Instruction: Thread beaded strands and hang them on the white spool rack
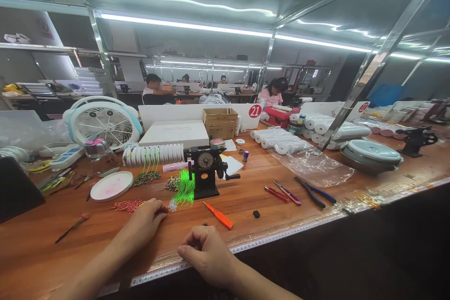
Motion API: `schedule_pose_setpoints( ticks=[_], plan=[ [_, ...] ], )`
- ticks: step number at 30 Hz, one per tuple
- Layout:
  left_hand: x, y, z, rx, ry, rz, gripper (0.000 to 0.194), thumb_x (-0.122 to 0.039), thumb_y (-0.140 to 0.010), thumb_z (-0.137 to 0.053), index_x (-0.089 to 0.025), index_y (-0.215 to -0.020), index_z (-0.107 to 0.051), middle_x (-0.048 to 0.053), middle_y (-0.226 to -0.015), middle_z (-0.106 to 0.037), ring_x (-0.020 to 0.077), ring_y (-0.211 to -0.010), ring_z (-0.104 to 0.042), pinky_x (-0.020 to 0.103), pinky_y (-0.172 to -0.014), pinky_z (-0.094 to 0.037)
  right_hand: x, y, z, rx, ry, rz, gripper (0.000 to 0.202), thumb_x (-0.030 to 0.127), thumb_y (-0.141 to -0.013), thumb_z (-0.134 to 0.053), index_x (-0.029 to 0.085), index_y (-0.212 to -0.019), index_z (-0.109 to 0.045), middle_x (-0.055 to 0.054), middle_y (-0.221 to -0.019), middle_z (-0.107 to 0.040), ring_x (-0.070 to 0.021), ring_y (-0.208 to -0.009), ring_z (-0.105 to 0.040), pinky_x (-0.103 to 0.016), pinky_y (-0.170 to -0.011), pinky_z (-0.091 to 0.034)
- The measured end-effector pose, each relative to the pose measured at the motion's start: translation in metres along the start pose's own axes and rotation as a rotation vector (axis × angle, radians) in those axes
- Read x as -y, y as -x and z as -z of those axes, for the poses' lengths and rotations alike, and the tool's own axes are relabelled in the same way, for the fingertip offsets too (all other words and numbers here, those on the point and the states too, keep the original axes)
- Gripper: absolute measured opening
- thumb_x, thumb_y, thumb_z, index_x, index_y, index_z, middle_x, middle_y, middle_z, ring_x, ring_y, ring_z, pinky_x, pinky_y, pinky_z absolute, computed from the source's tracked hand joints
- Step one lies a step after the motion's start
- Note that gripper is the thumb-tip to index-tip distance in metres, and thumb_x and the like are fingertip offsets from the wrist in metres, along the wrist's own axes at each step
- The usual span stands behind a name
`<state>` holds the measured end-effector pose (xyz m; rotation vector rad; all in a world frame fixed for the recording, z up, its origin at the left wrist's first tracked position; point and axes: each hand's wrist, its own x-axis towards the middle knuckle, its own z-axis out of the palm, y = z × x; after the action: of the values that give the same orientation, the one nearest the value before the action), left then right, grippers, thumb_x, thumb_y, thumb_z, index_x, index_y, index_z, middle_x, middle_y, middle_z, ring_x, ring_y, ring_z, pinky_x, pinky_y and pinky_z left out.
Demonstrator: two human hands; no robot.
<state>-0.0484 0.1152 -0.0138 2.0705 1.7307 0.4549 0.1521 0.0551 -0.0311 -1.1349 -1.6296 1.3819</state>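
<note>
My left hand [149, 218] rests on the wooden table beside a pile of small red pieces [127, 206], its fingers closed on something I cannot make out. Near the table's front edge, my right hand [206, 251] is curled with thumb and fingers together; whatever it may hold is hidden. Behind them stands a black hand-cranked winder [206, 168] with a dial, carrying a row of white spools [154, 154]. Bright green strands [185, 187] hang or lie at its left side. An orange-handled tool [220, 216] lies between my right hand and the winder.
Red tweezers [276, 194], blue-handled pliers [314, 192] and a black lump [256, 214] lie to the right. A white round dish [111, 186], a brush [72, 228] and a fan [103, 124] are at left. A measuring tape [281, 234] lines the front edge. People sit farther back.
</note>
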Motion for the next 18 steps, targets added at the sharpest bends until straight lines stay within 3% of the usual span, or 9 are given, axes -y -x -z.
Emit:
schedule_pose_setpoints(
  ticks=[8,12,14,16,18],
  plan=[
    [-0.005,-0.001,-0.002,-0.022,0.027,0.023,0.019,-0.026,-0.080,-0.043,-0.017,-0.071,-0.056,0.007,-0.080,-0.060,0.0219,-0.079,-0.056,0.035,-0.074,-0.040,-0.002,-0.001,0.001,-0.007,0.003,0.015,0.011,0.021,-0.071,-0.060,0.012,-0.065,-0.061,0.001,-0.059,-0.055,-0.0079,-0.056,-0.044,-0.019,-0.052,-0.033],
    [-0.019,0.014,-0.001,-0.018,0.077,0.029,0.019,-0.028,-0.080,-0.043,-0.018,-0.069,-0.054,0.006,-0.077,-0.061,0.0211,-0.077,-0.055,0.033,-0.072,-0.041,-0.001,-0.002,0.000,-0.003,-0.001,0.020,0.010,0.020,-0.071,-0.060,0.011,-0.065,-0.060,0.001,-0.060,-0.055,-0.0080,-0.055,-0.044,-0.019,-0.052,-0.033],
    [-0.029,0.029,0.009,0.004,0.122,0.003,0.021,-0.032,-0.081,-0.044,-0.019,-0.070,-0.056,0.003,-0.075,-0.061,0.0189,-0.076,-0.055,0.030,-0.071,-0.042,-0.001,-0.002,0.000,-0.002,-0.007,0.022,0.009,0.019,-0.071,-0.060,0.011,-0.066,-0.061,0.001,-0.060,-0.055,-0.0081,-0.055,-0.044,-0.019,-0.053,-0.033],
    [-0.036,0.043,0.029,-0.006,0.174,-0.021,0.026,-0.043,-0.081,-0.045,-0.021,-0.073,-0.057,0.000,-0.073,-0.060,0.0164,-0.072,-0.054,0.026,-0.067,-0.043,0.000,-0.001,0.000,0.000,-0.009,0.024,0.009,0.018,-0.071,-0.059,0.011,-0.066,-0.061,0.000,-0.060,-0.056,-0.0085,-0.056,-0.046,-0.019,-0.054,-0.034],
    [-0.032,0.050,0.059,-0.172,0.247,0.020,0.031,-0.052,-0.077,-0.049,-0.023,-0.080,-0.060,-0.002,-0.069,-0.058,0.0147,-0.066,-0.052,0.023,-0.063,-0.043,-0.001,0.000,0.001,-0.003,-0.001,0.024,0.010,0.018,-0.072,-0.059,0.011,-0.065,-0.061,0.000,-0.061,-0.057,-0.0091,-0.058,-0.047,-0.020,-0.055,-0.035]
  ],
)
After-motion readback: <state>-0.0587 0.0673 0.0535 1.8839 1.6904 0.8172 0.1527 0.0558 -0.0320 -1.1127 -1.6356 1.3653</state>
